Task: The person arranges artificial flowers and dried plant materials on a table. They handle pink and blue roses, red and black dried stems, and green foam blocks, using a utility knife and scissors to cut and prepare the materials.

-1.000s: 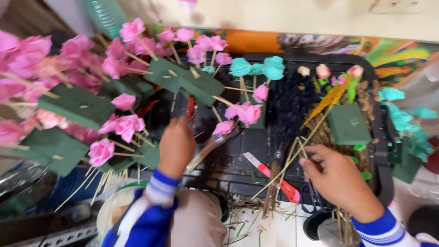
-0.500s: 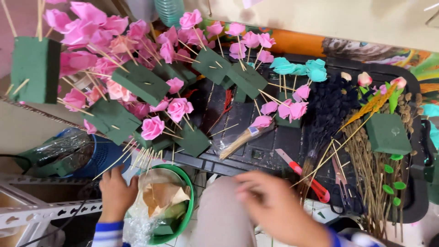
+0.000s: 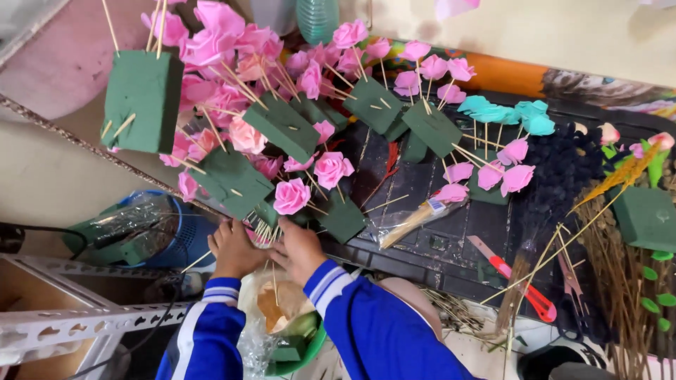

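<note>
A single head-worn camera looked steeply down from just above the person's arms, close to the work. It faced forward over the dark counter [image 3: 422,250] toward the far wall. The left hand [image 3: 232,248] and right hand [image 3: 299,248] sat low in the view, left of centre, with green foam blocks [image 3: 282,127] filling the upper half.

A bunch of thin wooden sticks [image 3: 265,232] stands upright between two hands. Green foam blocks with pink flowers sit just above it
</note>
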